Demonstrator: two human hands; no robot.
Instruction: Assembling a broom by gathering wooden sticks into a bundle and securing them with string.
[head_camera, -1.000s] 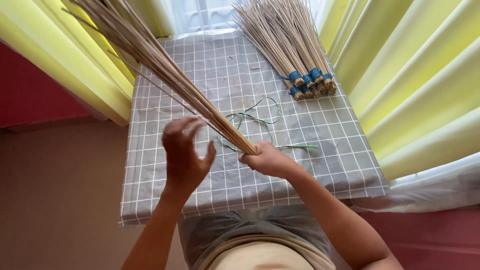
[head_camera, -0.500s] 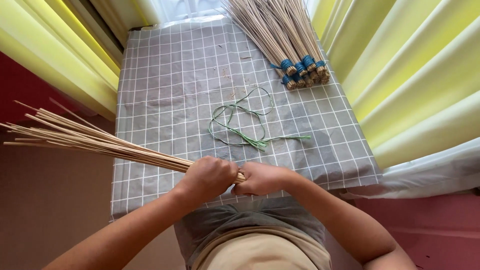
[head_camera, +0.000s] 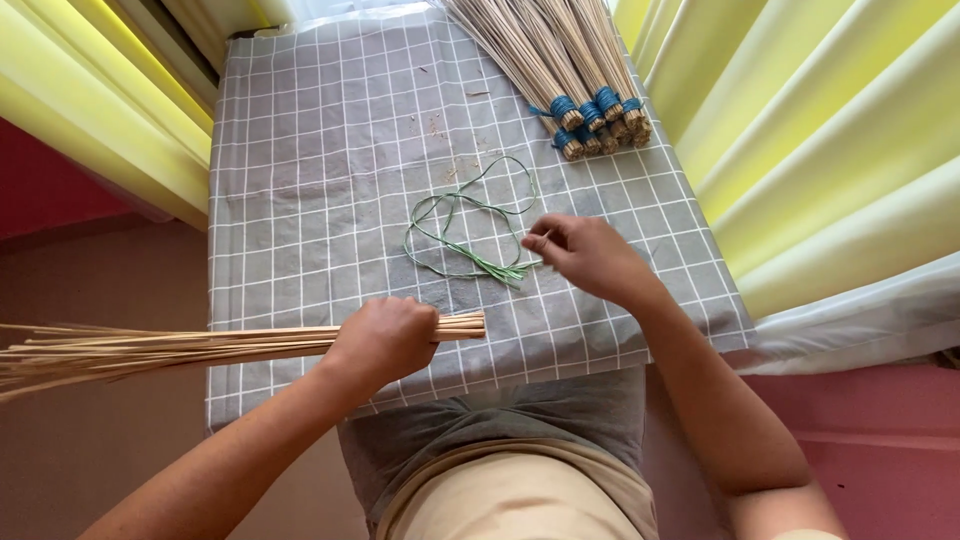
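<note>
1. Left hand (head_camera: 385, 338) is closed around a bundle of thin pale sticks (head_camera: 200, 348), gripping near the trimmed butt ends, which poke out to the right of the fist. The bundle lies level along the near edge of the tabletop (head_camera: 300, 180), its loose tips fanning out past the left edge.
2. Right hand (head_camera: 590, 255) is on the tabletop to the right of centre, fingers pinched on the end of a green string (head_camera: 470, 225). The string lies in loose loops on the grey checked cloth, between the two hands and a little farther back.
3. Far right corner: several finished bundles (head_camera: 580, 80), butt ends bound in blue cord.
4. Yellow curtains hang on both sides of the tabletop.
5. Handling, as judged: the sticks look light, stiff and brittle, and apt to slide apart; best gripped tight near the butt ends, where they are even. The string looks thin and limp, best taken by pinching one end.
6. Against half a second ago: both hands were together on the butt ends then; now the right hand has left the bundle and gone to the string. The left hand keeps its grip, and the bundle has shifted little.
</note>
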